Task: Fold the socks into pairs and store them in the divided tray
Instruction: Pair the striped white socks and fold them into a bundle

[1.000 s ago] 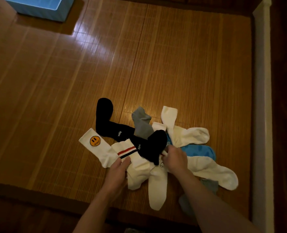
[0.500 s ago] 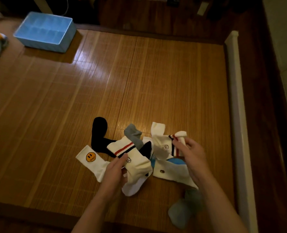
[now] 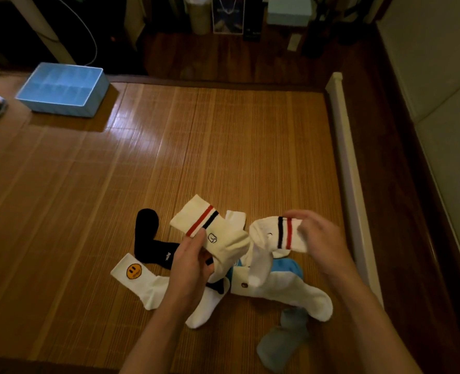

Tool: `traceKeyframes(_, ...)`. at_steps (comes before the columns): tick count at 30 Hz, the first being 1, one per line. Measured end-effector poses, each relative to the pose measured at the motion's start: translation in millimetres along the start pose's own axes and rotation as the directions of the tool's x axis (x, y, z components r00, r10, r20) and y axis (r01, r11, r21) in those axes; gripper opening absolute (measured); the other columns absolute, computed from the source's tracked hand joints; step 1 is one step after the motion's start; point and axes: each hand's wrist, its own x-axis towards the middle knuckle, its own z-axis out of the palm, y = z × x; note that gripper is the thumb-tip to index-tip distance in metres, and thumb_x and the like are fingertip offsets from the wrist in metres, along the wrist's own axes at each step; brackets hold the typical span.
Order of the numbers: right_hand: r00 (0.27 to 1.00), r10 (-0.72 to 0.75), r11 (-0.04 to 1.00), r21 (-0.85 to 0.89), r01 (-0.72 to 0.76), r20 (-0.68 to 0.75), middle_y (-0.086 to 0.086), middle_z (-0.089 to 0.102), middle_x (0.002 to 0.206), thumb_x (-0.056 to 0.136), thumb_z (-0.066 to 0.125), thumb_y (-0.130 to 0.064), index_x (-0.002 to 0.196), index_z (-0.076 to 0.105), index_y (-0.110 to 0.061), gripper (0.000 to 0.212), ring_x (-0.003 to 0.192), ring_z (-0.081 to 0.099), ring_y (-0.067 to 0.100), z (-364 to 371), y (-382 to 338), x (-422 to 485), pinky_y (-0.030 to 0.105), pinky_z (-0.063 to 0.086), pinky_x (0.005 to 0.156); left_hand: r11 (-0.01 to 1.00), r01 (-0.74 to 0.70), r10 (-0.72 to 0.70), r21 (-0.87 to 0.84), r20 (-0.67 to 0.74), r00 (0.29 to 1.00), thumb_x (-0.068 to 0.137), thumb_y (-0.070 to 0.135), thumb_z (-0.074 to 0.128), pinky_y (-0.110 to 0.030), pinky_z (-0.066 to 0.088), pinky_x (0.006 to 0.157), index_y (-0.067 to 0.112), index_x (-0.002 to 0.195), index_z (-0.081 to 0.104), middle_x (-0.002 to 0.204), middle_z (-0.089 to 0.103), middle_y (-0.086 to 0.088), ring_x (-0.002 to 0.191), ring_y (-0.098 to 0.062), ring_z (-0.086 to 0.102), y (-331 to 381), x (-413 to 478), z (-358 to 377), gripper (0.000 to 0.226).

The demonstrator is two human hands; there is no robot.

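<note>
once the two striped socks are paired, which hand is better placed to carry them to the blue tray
Probably left: the blue tray sits far left on the mat, nearer the left hand; the right hand, gripping its striped sock, would have to reach across.

Warm, dim light on this one, coming from up ahead of you. There's a pale glare streak on the bamboo mat just right of the blue tray, which throws a dark shadow your way. The room beyond sinks into black. Your right hand and its striped sock smear with motion blur. The white rail bows at the wide-angle edge.
</note>
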Motion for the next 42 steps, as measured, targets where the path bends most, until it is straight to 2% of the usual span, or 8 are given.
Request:
traceKeyframes(2, 0.987, 0.073, 0.992, 0.087, -0.087, 0.146, 0.004, 0.071, 0.11, 0.103, 0.044, -0.013, 0.114, 0.068, -0.03, 0.032, 0.095, 0.07, 0.017, -6, -4, -5, 0.039, 0.06, 0.082, 0.999, -0.02, 0.02, 0.033, 0.0, 1.0, 0.095, 0.035, 0.055, -0.035, 0.062, 0.077, 0.016, 0.134, 0.06, 0.124, 0.073, -0.006, 0.113, -0.021, 0.071, -1, 0, 3, 0.043)
traceKeyframes(8, 0.97, -0.096, 0.918, -0.357, 0.173, 0.224, -0.019, 0.063, 0.118, 0.094, 0.064, -0.006, 0.137, 0.052, -0.04, 0.056, 0.104, 0.061, -0.004, -16, -4, -14, 0.022, 0.056, 0.086, 0.986, -0.09, 0.089, 0.138, 0.011, 0.996, 0.104, 0.028, 0.049, -0.033, 0.056, 0.084, 0.019, 0.122, 0.066, 0.116, 0.077, -0.001, 0.109, -0.017, 0.072, 1, 2, 9, 0.026)
traceKeyframes(13, 0.947, -0.26, 0.821, -0.473, 0.32, 0.189, -0.022, 0.066, 0.095, 0.093, 0.067, -0.009, 0.117, 0.064, -0.046, 0.044, 0.084, 0.065, -0.003, -21, -16, -14, 0.022, 0.058, 0.07, 0.977, -0.13, 0.127, 0.169, 0.028, 0.992, 0.104, 0.027, 0.049, -0.019, 0.058, 0.07, 0.024, 0.116, 0.069, 0.11, 0.078, 0.004, 0.102, -0.01, 0.074, 6, 0, 14, 0.023)
traceKeyframes(17, 0.928, -0.339, 0.791, -0.488, 0.369, 0.154, -0.015, 0.062, 0.085, 0.089, 0.072, -0.022, 0.086, 0.066, -0.05, 0.028, 0.075, 0.059, 0.004, -29, -25, -8, 0.022, 0.052, 0.065, 0.966, -0.146, 0.144, 0.213, 0.025, 0.989, 0.104, 0.026, 0.052, -0.027, 0.057, 0.08, 0.026, 0.113, 0.072, 0.113, 0.078, 0.004, 0.107, -0.013, 0.073, 8, 0, 14, 0.022)
traceKeyframes(20, 0.947, -0.3, 0.862, -0.392, 0.321, 0.118, -0.014, 0.059, 0.098, 0.087, 0.072, -0.025, 0.085, 0.073, -0.028, 0.004, 0.088, 0.058, 0.002, -34, -26, -1, 0.01, 0.045, 0.069, 0.952, -0.183, 0.174, 0.245, 0.059, 0.983, 0.096, 0.034, 0.059, -0.04, 0.055, 0.091, 0.026, 0.116, 0.073, 0.118, 0.076, -0.001, 0.113, -0.019, 0.071, 9, -5, 14, 0.026)
traceKeyframes(24, 0.98, -0.182, 0.976, -0.105, 0.189, 0.074, 0.013, 0.07, 0.086, 0.089, 0.067, -0.013, 0.091, 0.071, -0.005, 0.009, 0.083, 0.066, 0.026, -36, -26, 0, 0.03, 0.057, 0.066, 0.932, -0.243, 0.223, 0.27, 0.106, 0.969, 0.089, 0.038, 0.062, -0.042, 0.057, 0.089, 0.03, 0.121, 0.07, 0.119, 0.075, -0.002, 0.113, -0.021, 0.071, 10, -10, 15, 0.033)
traceKeyframes(33, 0.991, -0.122, 0.991, -0.053, 0.125, 0.051, 0.014, 0.07, 0.077, 0.095, 0.066, -0.034, 0.085, 0.073, -0.005, 0.032, 0.067, 0.065, 0.014, -37, -26, 0, 0.03, 0.051, 0.062, 0.912, -0.29, 0.277, 0.29, 0.087, 0.957, 0.096, 0.036, 0.059, -0.038, 0.06, 0.085, 0.029, 0.123, 0.068, 0.116, 0.076, 0.001, 0.11, -0.018, 0.072, 20, -11, 14, 0.029)
traceKeyframes(42, 0.929, -0.337, 0.863, -0.344, 0.369, 0.152, -0.02, 0.068, 0.087, 0.093, 0.065, -0.038, 0.094, 0.069, -0.038, 0.004, 0.088, 0.062, -0.006, -46, -43, -11, 0.011, 0.052, 0.065, 0.855, -0.36, 0.345, 0.374, 0.109, 0.932, 0.091, 0.042, 0.057, -0.035, 0.06, 0.087, 0.03, 0.11, 0.072, 0.107, 0.078, 0.002, 0.106, -0.015, 0.073, 25, -17, 21, 0.027)
